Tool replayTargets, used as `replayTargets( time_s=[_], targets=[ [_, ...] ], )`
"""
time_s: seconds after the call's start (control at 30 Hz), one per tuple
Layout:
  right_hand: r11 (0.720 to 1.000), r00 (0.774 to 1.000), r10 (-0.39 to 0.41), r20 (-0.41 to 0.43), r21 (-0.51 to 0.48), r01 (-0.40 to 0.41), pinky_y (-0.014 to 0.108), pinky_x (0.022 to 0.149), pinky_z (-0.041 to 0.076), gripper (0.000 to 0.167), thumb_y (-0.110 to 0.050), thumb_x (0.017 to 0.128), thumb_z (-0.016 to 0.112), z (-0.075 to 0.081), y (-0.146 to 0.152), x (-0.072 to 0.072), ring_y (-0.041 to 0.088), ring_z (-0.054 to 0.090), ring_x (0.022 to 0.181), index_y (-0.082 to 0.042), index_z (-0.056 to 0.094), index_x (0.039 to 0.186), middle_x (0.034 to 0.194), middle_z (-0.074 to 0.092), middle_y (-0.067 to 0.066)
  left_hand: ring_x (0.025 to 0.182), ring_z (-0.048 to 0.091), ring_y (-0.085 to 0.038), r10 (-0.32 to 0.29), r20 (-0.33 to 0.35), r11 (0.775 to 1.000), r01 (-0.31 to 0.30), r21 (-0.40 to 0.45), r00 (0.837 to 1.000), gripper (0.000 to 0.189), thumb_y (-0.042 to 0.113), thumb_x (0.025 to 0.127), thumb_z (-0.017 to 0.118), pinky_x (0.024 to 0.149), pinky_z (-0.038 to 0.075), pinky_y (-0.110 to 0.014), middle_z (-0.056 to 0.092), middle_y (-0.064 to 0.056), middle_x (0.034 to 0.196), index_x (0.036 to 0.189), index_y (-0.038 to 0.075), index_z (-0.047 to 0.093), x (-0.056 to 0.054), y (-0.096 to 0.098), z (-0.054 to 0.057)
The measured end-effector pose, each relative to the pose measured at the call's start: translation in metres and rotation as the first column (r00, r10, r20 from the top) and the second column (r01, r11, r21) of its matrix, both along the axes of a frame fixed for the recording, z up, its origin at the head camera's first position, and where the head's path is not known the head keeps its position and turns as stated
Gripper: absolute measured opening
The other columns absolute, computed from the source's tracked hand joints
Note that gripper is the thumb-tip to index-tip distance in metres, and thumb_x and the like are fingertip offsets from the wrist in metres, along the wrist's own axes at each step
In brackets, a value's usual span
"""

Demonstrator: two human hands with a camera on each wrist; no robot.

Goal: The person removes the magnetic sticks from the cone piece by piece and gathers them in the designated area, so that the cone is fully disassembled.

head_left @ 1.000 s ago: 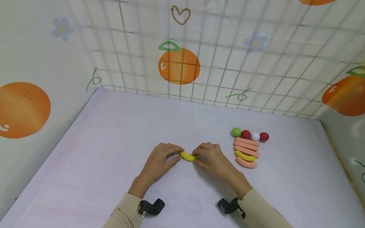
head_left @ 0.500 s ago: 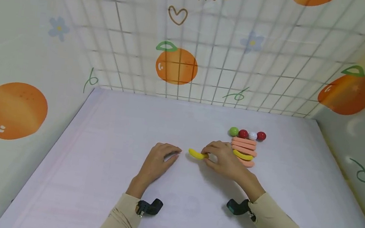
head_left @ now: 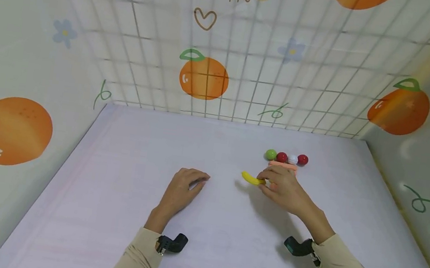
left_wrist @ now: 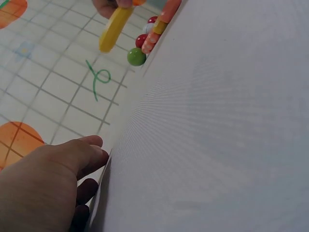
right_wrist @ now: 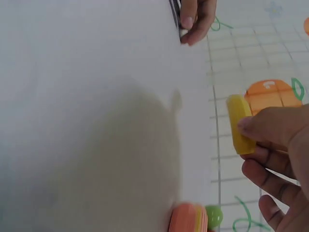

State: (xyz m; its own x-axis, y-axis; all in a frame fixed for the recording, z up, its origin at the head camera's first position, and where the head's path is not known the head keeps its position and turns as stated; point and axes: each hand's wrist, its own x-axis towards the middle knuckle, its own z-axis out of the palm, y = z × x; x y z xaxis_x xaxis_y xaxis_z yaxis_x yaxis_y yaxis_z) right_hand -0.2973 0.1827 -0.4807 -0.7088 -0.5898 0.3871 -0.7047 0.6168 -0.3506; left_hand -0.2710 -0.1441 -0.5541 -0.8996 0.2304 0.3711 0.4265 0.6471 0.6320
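My right hand [head_left: 284, 189] pinches one end of a small yellow toy banana [head_left: 251, 178] between thumb and fingers. The banana is raised over the table, its free end pointing left and its shadow below. In the right wrist view the thumb presses on the banana [right_wrist: 236, 118] from the near side. My left hand [head_left: 184, 188] rests on the table to the left, fingers loosely bent and holding nothing. Behind the right hand lies a stack-like column of salmon-pink sausage-shaped pieces [head_left: 283, 164]. Most of that column is hidden by the hand.
At the far end of the column sits a row of small balls: a green ball [head_left: 270, 154], a white ball [head_left: 292, 159] and two red ones. The white table [head_left: 136, 142] ends at a grid wall behind a printed sheet [head_left: 242, 83]. Black cameras sit on both wrists.
The left hand has let go of the banana and stayed in place. My right hand has lifted the banana and carried it rightward, now covering most of the pink pieces.
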Motion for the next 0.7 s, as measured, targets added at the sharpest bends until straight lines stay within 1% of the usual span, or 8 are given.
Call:
replayTargets(
  time_s=[0.1,0.23,0.3,0.37,0.5,0.7],
  targets=[
    [1.0,0.998,0.015,-0.059,-0.015,-0.016,0.056,0.094,0.034,0.021,-0.004,0.075,0.086,-0.002,0.01,0.001,0.033,0.058,0.113,-0.01,0.075,0.091,0.095,0.069,0.004,0.104,0.057,-0.013,-0.002,-0.008,1.0,0.002,0.0,1.0,0.019,0.014,0.096,0.07,0.091,0.046,-0.035,0.069,0.009,0.114,0.113,0.019,0.075,0.0,0.001,0.0],
    [1.0,0.997,0.005,-0.073,0.004,-0.004,0.054,0.088,0.039,0.022,-0.005,0.074,0.087,-0.004,0.02,0.002,0.027,0.061,0.105,-0.011,0.074,0.091,0.095,0.07,0.001,0.103,0.057,-0.015,-0.003,-0.024,1.0,0.003,0.004,1.0,0.02,0.011,0.095,0.07,0.09,0.047,-0.036,0.07,0.007,0.112,0.113,0.017,0.075,0.0,0.002,0.001],
    [1.0,0.998,-0.016,-0.056,0.021,0.017,0.052,0.084,0.04,0.022,-0.006,0.075,0.087,-0.004,0.024,0.004,0.024,0.061,0.101,-0.012,0.075,0.093,0.096,0.071,0.0,0.103,0.058,-0.015,-0.005,-0.028,1.0,0.006,0.01,1.0,0.02,0.009,0.094,0.07,0.089,0.047,-0.037,0.07,0.006,0.112,0.113,0.017,0.075,0.001,0.002,0.002],
    [0.999,0.999,-0.042,-0.022,0.033,0.043,0.051,0.084,0.039,0.021,-0.007,0.077,0.085,-0.004,0.027,0.007,0.023,0.06,0.102,-0.012,0.075,0.095,0.099,0.071,0.0,0.102,0.058,-0.016,-0.007,-0.033,1.0,0.007,0.011,0.999,0.021,0.008,0.094,0.071,0.089,0.047,-0.037,0.071,0.005,0.111,0.112,0.016,0.075,0.001,0.003,0.002],
    [0.995,0.996,-0.091,0.027,0.047,0.089,0.051,0.085,0.038,0.022,-0.007,0.08,0.084,-0.004,0.035,0.012,0.024,0.059,0.107,-0.01,0.076,0.1,0.105,0.071,0.003,0.103,0.058,-0.015,-0.003,-0.022,1.0,0.004,0.01,1.0,0.021,0.008,0.094,0.07,0.09,0.047,-0.036,0.07,0.006,0.112,0.113,0.017,0.075,0.001,0.003,0.002],
    [0.995,0.993,-0.1,0.055,0.02,0.099,0.049,0.088,0.036,0.025,-0.005,0.079,0.084,-0.007,0.047,0.015,0.025,0.059,0.106,-0.008,0.075,0.102,0.105,0.07,0.003,0.105,0.057,-0.015,-0.002,0.004,1.0,0.002,0.003,1.0,0.021,0.009,0.095,0.069,0.092,0.046,-0.035,0.07,0.006,0.113,0.113,0.018,0.074,0.0,0.003,0.003]
  ],
)
